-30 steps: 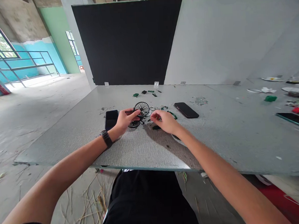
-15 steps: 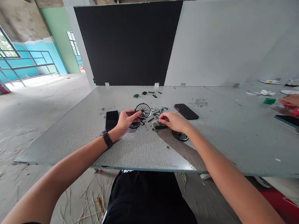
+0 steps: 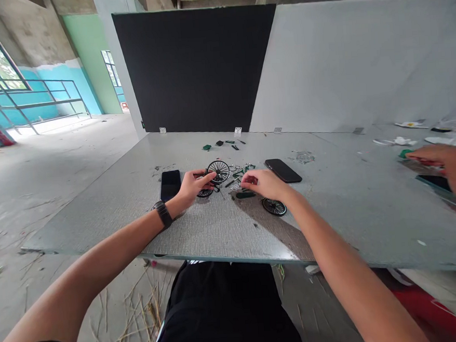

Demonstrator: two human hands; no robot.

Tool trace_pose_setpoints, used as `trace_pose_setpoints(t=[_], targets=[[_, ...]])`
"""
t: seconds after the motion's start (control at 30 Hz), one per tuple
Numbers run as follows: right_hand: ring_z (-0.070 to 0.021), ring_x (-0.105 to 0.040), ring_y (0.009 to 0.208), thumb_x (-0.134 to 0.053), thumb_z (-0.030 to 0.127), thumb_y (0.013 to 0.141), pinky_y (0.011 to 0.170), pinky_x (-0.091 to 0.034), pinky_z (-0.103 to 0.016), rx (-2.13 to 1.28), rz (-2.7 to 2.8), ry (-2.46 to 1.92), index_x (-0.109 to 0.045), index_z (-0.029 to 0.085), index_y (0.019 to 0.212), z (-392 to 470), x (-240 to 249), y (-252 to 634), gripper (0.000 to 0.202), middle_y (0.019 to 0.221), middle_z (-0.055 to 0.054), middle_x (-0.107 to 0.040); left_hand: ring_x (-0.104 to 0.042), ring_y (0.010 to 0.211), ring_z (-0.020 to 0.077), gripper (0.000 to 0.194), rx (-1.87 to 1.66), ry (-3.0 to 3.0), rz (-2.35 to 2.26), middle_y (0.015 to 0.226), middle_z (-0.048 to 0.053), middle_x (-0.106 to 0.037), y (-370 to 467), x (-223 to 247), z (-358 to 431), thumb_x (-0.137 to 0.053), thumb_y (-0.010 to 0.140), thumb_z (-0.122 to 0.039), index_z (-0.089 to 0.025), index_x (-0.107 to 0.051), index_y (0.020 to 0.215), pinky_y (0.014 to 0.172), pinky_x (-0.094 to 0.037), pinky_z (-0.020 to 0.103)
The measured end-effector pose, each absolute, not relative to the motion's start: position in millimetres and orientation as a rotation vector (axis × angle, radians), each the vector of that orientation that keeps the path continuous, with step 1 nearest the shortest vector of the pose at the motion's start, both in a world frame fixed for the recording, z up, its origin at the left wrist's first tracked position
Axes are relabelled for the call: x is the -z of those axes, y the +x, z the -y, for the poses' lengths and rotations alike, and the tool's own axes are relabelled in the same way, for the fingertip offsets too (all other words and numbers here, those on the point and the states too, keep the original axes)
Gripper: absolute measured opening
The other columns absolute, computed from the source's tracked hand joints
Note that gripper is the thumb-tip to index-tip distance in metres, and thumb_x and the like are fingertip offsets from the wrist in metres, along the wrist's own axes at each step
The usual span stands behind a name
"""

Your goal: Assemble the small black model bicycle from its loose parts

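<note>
My left hand point(image 3: 195, 186) grips a small black spoked wheel point(image 3: 218, 171), tilted up above the table, between thumb and fingers. Under that hand, part of another small wheel point(image 3: 205, 193) shows. My right hand point(image 3: 263, 182) has its fingertips pinched together over the small parts; whatever lies between them is too small to make out. Close to its fingers are silver and green bits point(image 3: 247, 168) and a dark green flat piece point(image 3: 245, 195). A third spoked wheel point(image 3: 274, 207) lies flat below my right wrist.
A phone point(image 3: 170, 184) lies beside my left hand, another phone point(image 3: 283, 170) beyond my right. Several green and black pieces point(image 3: 207, 147) sit farther back, before an upright black panel point(image 3: 197, 69). At the right, another person's hand point(image 3: 432, 156) reaches toward a green piece point(image 3: 405, 153).
My two hands hold nearly the same places, the wheel still in my left. At the right, the other person's hand has moved left to the green piece. The view has shifted slightly.
</note>
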State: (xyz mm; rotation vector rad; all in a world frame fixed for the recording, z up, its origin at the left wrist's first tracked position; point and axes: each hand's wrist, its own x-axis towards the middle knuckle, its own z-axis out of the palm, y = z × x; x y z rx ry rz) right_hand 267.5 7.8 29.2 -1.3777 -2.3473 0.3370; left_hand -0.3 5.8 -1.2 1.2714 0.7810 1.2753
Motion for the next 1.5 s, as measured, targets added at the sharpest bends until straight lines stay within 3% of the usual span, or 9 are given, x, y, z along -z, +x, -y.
trace_pose_setpoints(t=[0.17, 0.33, 0.6, 1.03, 1.3, 1.5], targets=[[-0.0199, -0.063, 0.072, -0.058, 0.030, 0.093, 0.068, -0.043, -0.031, -0.110, 2.228, -1.621, -0.071, 0.020, 0.091, -17.3, -29.5, 303.3, 0.016, 0.080, -0.006, -0.072, -0.062, 0.062, 0.0092, 0.033, -1.263, 1.290, -0.833, 0.078, 0.003, -0.067, -1.3, 0.5, -4.7, -0.085, 0.077, -0.038, -0.010, -0.070, 0.086, 0.062, -0.055, 0.025], [-0.0197, -0.067, 0.079, -0.063, 0.027, 0.090, 0.072, -0.047, -0.030, -0.203, 2.235, -1.708, -0.071, 0.020, 0.095, -22.8, -24.6, 316.1, 0.011, 0.091, -0.007, -0.075, -0.061, 0.060, 0.0093, 0.033, -1.258, 1.292, -0.849, 0.076, 0.003, -0.067, -1.2, -1.0, -3.7, -0.085, 0.077, -0.039, -0.011, -0.070, 0.084, 0.060, -0.054, 0.025], [-0.0207, -0.069, 0.081, -0.065, 0.019, 0.087, 0.071, -0.048, -0.029, -0.218, 2.284, -1.744, -0.073, 0.022, 0.094, -24.2, -22.5, 309.6, 0.011, 0.091, -0.007, -0.076, -0.060, 0.060, 0.0095, 0.035, -1.265, 1.305, -0.889, 0.077, 0.004, -0.068, -1.1, -0.3, -4.9, -0.086, 0.075, -0.040, -0.011, -0.071, 0.087, 0.060, -0.050, 0.024], [-0.0244, -0.068, 0.089, -0.065, 0.030, 0.090, 0.065, -0.041, -0.031, 0.038, 2.253, -1.953, -0.074, 0.023, 0.090, -21.6, -19.5, 301.3, 0.011, 0.100, -0.008, -0.077, -0.061, 0.065, 0.0106, 0.038, -1.258, 1.361, -0.880, 0.081, 0.005, -0.069, -2.8, 7.1, -10.0, -0.085, 0.076, -0.044, -0.012, -0.072, 0.089, 0.061, -0.049, 0.024], [-0.0241, -0.065, 0.089, -0.059, 0.034, 0.096, 0.076, -0.044, -0.034, 0.069, 2.409, -1.568, -0.072, 0.022, 0.090, -23.0, -12.3, 278.7, 0.018, 0.096, -0.008, -0.075, -0.059, 0.062, 0.0107, 0.035, -1.275, 1.386, -0.904, 0.079, 0.005, -0.070, -0.6, 1.4, -4.9, -0.085, 0.075, -0.043, -0.012, -0.074, 0.086, 0.059, -0.049, 0.024], [-0.0251, -0.066, 0.092, -0.052, 0.038, 0.100, 0.077, -0.044, -0.034, 0.051, 2.483, -1.563, -0.072, 0.021, 0.087, -24.7, -6.6, 270.9, 0.029, 0.097, -0.011, -0.075, -0.058, 0.062, 0.0108, 0.036, -1.275, 1.368, -0.914, 0.079, 0.005, -0.069, 0.1, 2.2, -6.4, -0.086, 0.074, -0.043, -0.012, -0.074, 0.088, 0.059, -0.048, 0.025]])
